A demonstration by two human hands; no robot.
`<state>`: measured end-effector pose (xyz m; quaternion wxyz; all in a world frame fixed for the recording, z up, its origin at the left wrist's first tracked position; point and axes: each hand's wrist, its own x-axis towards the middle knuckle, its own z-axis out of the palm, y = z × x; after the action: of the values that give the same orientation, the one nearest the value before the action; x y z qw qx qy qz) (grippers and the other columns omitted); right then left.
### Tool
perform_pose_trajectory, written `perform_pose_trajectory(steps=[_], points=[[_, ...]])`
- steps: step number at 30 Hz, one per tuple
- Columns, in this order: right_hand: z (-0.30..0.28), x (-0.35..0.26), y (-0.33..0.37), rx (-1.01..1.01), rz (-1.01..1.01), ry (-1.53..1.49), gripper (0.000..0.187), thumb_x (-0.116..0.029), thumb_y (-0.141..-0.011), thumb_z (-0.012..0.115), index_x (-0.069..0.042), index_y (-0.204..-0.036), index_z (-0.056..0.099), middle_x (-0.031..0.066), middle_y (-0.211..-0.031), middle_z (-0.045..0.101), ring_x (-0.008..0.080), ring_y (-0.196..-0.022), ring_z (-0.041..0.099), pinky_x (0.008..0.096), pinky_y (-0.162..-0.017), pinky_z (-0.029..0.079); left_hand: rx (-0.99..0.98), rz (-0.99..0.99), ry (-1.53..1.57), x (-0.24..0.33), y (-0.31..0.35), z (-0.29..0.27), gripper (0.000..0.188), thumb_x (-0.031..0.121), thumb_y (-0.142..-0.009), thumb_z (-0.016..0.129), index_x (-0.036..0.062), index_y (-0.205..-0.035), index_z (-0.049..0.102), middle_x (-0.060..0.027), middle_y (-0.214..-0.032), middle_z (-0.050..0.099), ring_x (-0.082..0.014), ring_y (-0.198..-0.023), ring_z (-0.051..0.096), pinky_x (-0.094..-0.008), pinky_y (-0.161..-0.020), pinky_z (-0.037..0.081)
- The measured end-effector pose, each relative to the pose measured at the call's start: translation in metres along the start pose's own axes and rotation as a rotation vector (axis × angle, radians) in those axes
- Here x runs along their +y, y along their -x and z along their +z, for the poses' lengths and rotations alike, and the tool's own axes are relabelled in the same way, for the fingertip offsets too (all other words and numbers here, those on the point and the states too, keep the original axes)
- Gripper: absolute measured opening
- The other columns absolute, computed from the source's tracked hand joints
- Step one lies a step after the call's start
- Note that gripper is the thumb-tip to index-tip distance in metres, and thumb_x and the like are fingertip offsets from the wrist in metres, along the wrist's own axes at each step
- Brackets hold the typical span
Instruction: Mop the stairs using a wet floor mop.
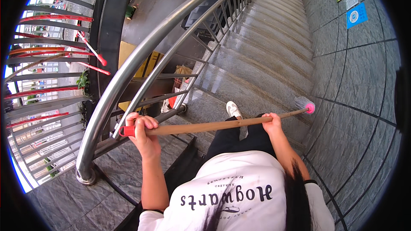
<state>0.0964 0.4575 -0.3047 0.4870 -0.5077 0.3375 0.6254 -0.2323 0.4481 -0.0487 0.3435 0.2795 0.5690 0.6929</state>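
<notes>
Across my body runs a broom (pixel 205 126) with a long brown handle, a red cap (pixel 127 131) on its left end and a pink head (pixel 310 108) with pale bristles at the right. My left hand (pixel 144 133) is closed round the handle beside the red cap, close to the metal handrail. Farther along toward the head, my right hand (pixel 272 123) grips the same handle. The bristles are raised near the tiled wall on the right, at the side of the stairs; I cannot tell whether they touch it.
Grey stone stairs (pixel 257 53) stretch away ahead, wet-looking in places. A stainless steel handrail (pixel 128 66) curves along the left, and a grey tiled wall (pixel 346 77) bounds the right. My white shoe (pixel 233 109) is on a step. Red-wrapped poles (pixel 51 18) lie against the bars at far left.
</notes>
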Motion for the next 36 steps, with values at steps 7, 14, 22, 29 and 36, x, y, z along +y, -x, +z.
perform_pose_trajectory(steps=[7, 14, 22, 29, 36], points=[[0.019, 0.009, -0.020, 0.046, -0.046, 0.117, 0.009, -0.003, -0.074, 0.039, -0.006, -0.067, 0.035, 0.0059, -0.056, 0.039, 0.0181, -0.052, 0.040, 0.0332, -0.059, 0.041, 0.213, -0.089, 0.059, -0.044, -0.017, -0.027, 0.010, 0.007, -0.081, 0.043, 0.0065, -0.091, 0.042, -0.0023, -0.055, 0.039, -0.0140, -0.052, 0.042, -0.0279, -0.054, 0.039], [0.022, 0.006, -0.092, 0.013, 0.074, 0.185, 0.007, -0.004, -0.074, 0.040, -0.005, -0.067, 0.038, 0.0059, -0.058, 0.040, 0.0179, -0.055, 0.041, 0.0345, -0.062, 0.041, 0.407, -0.197, 0.143, -0.096, -0.022, -0.032, 0.002, 0.010, -0.082, 0.045, 0.0084, -0.082, 0.047, 0.0024, -0.046, 0.030, -0.0085, -0.038, 0.031, -0.0249, -0.044, 0.034], [0.019, -0.060, -0.141, -0.079, 0.004, -0.073, 0.007, -0.004, -0.074, 0.044, -0.001, -0.069, 0.041, 0.0096, -0.061, 0.044, 0.0205, -0.058, 0.044, 0.0352, -0.064, 0.042, 0.089, -0.292, 0.050, -0.140, -0.039, 0.072, 0.007, 0.010, -0.083, 0.043, 0.0097, -0.088, 0.048, 0.0026, -0.049, 0.030, -0.0080, -0.044, 0.032, -0.0245, -0.051, 0.036], [-0.028, -0.181, -0.189, 0.245, -0.167, -0.047, 0.011, -0.009, -0.080, 0.047, 0.001, -0.078, 0.042, 0.0101, -0.066, 0.049, 0.0197, -0.062, 0.051, 0.0312, -0.062, 0.049, -0.630, -0.497, -0.040, -0.211, 0.024, 0.236, 0.005, 0.007, -0.079, 0.051, 0.0050, -0.083, 0.048, -0.0039, -0.065, 0.050, -0.0132, -0.061, 0.048, -0.0353, -0.074, 0.042], [-0.014, -0.186, -0.218, 0.330, 0.044, 0.169, 0.012, 0.000, -0.070, 0.043, -0.007, -0.063, 0.036, 0.0036, -0.053, 0.035, 0.0138, -0.044, 0.038, 0.0251, -0.041, 0.036, -1.244, -0.461, -0.237, -0.245, 0.049, 0.300, 0.005, -0.003, -0.074, 0.055, 0.0011, -0.076, 0.054, -0.0040, -0.071, 0.053, -0.0138, -0.069, 0.050, -0.0321, -0.085, 0.036]])
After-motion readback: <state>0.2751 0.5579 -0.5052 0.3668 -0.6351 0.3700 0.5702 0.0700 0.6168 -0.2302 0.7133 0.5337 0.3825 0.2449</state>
